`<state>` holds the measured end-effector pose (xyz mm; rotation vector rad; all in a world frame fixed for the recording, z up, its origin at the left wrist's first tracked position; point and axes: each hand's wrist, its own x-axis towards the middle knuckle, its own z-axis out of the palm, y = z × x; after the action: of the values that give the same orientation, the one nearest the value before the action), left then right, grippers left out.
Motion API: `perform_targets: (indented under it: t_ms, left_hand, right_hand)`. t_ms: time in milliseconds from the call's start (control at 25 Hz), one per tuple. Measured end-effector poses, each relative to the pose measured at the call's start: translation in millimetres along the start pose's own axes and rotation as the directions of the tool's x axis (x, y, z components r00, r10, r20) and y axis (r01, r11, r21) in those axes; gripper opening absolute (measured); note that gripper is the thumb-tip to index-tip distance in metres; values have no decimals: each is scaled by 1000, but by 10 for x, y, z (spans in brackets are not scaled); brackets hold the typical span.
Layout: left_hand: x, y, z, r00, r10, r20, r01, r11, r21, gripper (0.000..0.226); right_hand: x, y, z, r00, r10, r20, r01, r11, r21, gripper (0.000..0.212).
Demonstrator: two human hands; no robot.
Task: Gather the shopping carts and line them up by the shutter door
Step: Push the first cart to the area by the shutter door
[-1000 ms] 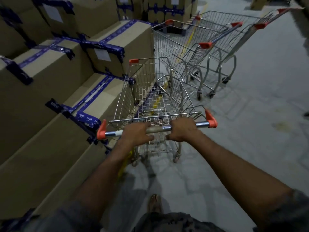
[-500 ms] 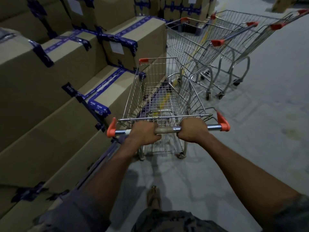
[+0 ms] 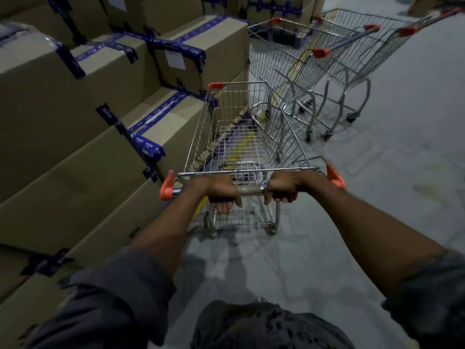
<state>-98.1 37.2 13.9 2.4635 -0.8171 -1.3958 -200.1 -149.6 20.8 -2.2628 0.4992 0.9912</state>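
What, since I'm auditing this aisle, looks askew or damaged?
The pushed cart has an orange corner cap front-left only; its front-right corner looks bare, unlike the parked carts ahead, which stand angled to it. Nothing spilled.

A warehouse or stockroom: stacked taped cardboard boxes (image 3: 75,102), wire shopping carts (image 3: 327,71), bare concrete floor (image 3: 402,185)

No text can be read. The blue tape (image 3: 148,145) on the near cardboard boxes (image 3: 63,177) at the left carries small white lettering, too blurred to make out. A white label (image 3: 175,59) on a farther box shows no legible print.
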Motion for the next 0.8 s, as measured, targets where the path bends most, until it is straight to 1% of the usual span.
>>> perform_targets:
  t_ms: [80,160,240,360,440,640,800]
  left_hand:
    - [-88,-30,73,998,31,-50,-29,999,25,27]
    - [-196,-88,181,989,84,-121,-69,990,124,27]
    - [-286,-151,323,965,155,-213,-103,965,240,30]
    - [-449,-263,613,911,244,-334,-98,912,398,32]
    - [-570,-327,819,877,283,-389,-79,883,463,33]
    - [-951,-353,1293,823,322,-469,-28,846,532,26]
    - [-1250,-357,1661,776,355,-521,72,771,632,34]
  right_hand:
    - [-72,17,136,992,-60,-109,53,996,-69,27]
    - [-163,28,309,976,-102,-194,77,988,-131,27]
    - [-283,48,517,950,-120,-288,55,973,-222,30]
    - [-516,51,861,893,-135,-429,-20,941,-338,29]
    - [-648,75,1085,867,-126,-482,-60,934,-351,29]
    - [-949,131,1565,815,-90,-572,-139,928,-345,28]
    - [-1211,197,1945,752,-160,-639,-160,896,-413,28]
